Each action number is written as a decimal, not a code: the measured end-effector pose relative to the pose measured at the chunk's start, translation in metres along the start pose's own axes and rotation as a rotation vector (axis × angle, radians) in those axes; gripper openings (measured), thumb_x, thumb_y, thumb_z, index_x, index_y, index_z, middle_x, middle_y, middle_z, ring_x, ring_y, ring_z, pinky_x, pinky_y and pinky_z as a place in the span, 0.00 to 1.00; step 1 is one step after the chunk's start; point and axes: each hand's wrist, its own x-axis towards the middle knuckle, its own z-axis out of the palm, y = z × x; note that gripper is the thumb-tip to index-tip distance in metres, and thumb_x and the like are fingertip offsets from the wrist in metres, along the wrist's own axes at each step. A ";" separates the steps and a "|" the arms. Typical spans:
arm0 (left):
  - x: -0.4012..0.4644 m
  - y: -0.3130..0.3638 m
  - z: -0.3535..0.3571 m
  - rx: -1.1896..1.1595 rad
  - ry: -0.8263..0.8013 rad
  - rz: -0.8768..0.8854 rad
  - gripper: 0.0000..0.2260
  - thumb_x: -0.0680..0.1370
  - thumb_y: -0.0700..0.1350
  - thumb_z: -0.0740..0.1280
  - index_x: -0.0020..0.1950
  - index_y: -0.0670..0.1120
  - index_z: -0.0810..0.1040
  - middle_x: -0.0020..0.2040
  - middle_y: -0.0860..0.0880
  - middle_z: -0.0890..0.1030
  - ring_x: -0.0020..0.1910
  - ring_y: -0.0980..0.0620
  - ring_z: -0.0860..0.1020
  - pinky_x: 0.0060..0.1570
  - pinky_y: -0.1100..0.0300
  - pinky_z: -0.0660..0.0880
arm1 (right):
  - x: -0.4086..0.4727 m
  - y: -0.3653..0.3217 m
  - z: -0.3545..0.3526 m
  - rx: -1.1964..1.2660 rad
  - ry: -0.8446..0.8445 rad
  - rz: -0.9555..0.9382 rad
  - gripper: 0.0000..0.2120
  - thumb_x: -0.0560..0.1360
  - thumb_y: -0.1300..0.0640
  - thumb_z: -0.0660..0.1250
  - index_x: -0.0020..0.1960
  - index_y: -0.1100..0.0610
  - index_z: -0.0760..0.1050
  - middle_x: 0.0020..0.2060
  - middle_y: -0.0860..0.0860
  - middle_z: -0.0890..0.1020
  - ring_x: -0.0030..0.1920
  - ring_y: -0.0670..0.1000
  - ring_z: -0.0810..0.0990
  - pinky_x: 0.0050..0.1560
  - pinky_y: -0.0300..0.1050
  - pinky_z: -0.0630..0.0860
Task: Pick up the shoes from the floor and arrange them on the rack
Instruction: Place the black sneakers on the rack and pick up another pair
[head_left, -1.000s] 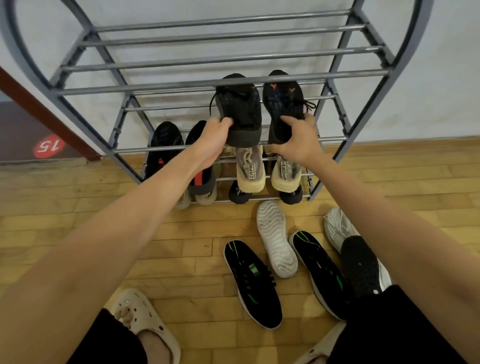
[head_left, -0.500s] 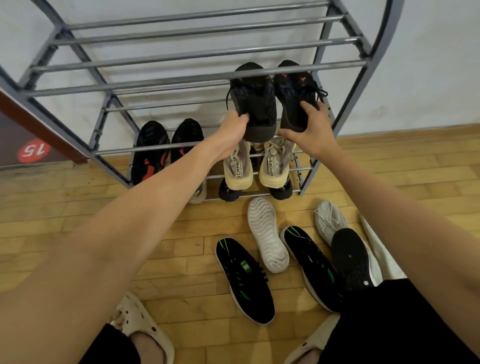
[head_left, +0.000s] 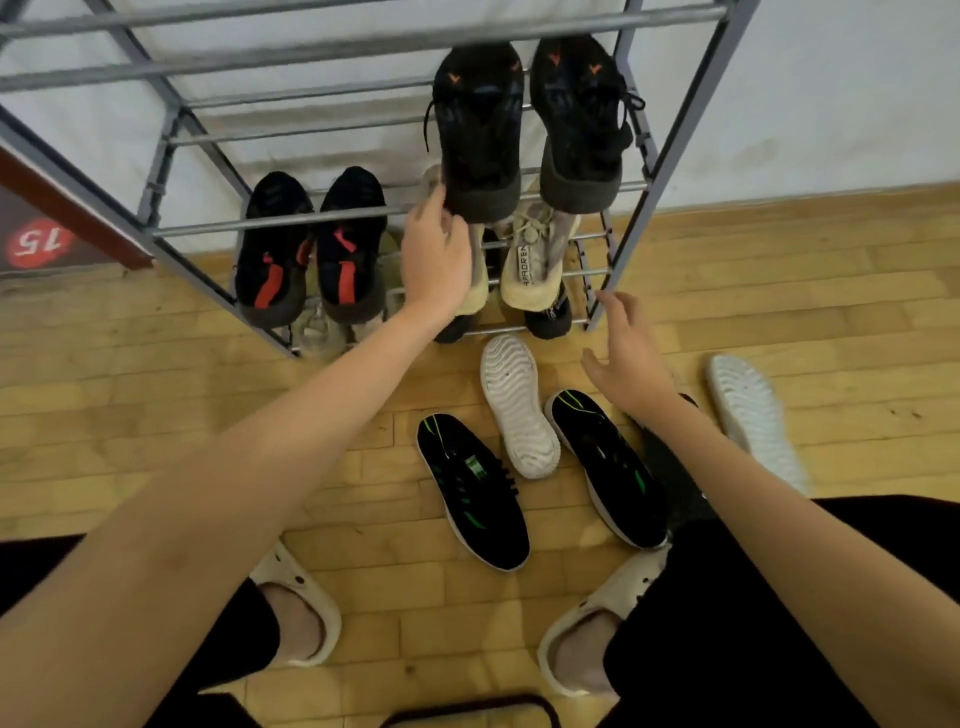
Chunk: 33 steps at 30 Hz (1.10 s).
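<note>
Grey metal tube shoe rack (head_left: 670, 140) against a white wall, wooden plank floor (head_left: 156, 415) below.

Left hand (head_left: 435, 262): fingers curled up against the heel of the left black knit trainer with orange marks (head_left: 478, 130), touching its heel edge. Whether it grips or only nudges, cannot tell; the thumb is hidden. The mate, the right black trainer with orange marks (head_left: 579, 119), sits just beyond the fingertips, to the side, on the same bars, toe up and heel down, untouched.

Right hand (head_left: 626, 356): fingers spread and slack, holding nothing, hanging over the floor shoes. Just under the palm lies the right black slip-on shoe with green stripes (head_left: 608, 467); its partner, the left black shoe with green stripes and laces (head_left: 472, 491), lies nearer the person. Between them, beside the thumb, the white shoe lying sole-up (head_left: 517, 405). A second white sole-up shoe (head_left: 750, 415) lies well outside the little-finger side.

Already on the lower bars: a black pair with red marks (head_left: 311, 249), left of the left wrist, and a beige knit pair (head_left: 535, 260), partly behind the left hand.

Step in hand, as judged: seat the orange-marked pair, then start on the floor shoes.

To do it well:
- Push the left heel level with its mate before letting go, so both soles bear on two bars.
- Release gently; a heel resting on one tube could slip through.
- With the right hand, take the green-striped shoe by its collar, thumb inside, fingers outside.
- Lift pairs together; turn the white ones upright first.
- Upper bars beyond the fingertips look free.
</note>
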 end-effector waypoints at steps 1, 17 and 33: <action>-0.009 -0.004 0.002 -0.003 0.013 -0.024 0.18 0.81 0.41 0.57 0.70 0.44 0.71 0.61 0.46 0.77 0.58 0.53 0.76 0.61 0.57 0.72 | -0.009 0.011 0.003 -0.027 -0.050 0.045 0.32 0.74 0.62 0.67 0.74 0.62 0.58 0.70 0.61 0.63 0.65 0.61 0.70 0.61 0.47 0.69; -0.136 -0.105 0.117 0.436 -0.793 -0.061 0.11 0.79 0.36 0.61 0.60 0.41 0.77 0.60 0.43 0.77 0.59 0.47 0.76 0.50 0.63 0.67 | -0.100 0.116 0.069 0.001 -0.448 0.482 0.25 0.74 0.58 0.69 0.66 0.65 0.66 0.58 0.62 0.74 0.57 0.61 0.75 0.52 0.50 0.73; -0.163 -0.174 0.108 0.507 -0.944 -0.100 0.15 0.80 0.41 0.62 0.67 0.41 0.73 0.64 0.42 0.75 0.61 0.46 0.74 0.57 0.59 0.70 | -0.085 0.119 0.147 -0.507 -0.283 0.498 0.49 0.65 0.42 0.74 0.74 0.64 0.55 0.66 0.61 0.69 0.70 0.62 0.61 0.67 0.53 0.60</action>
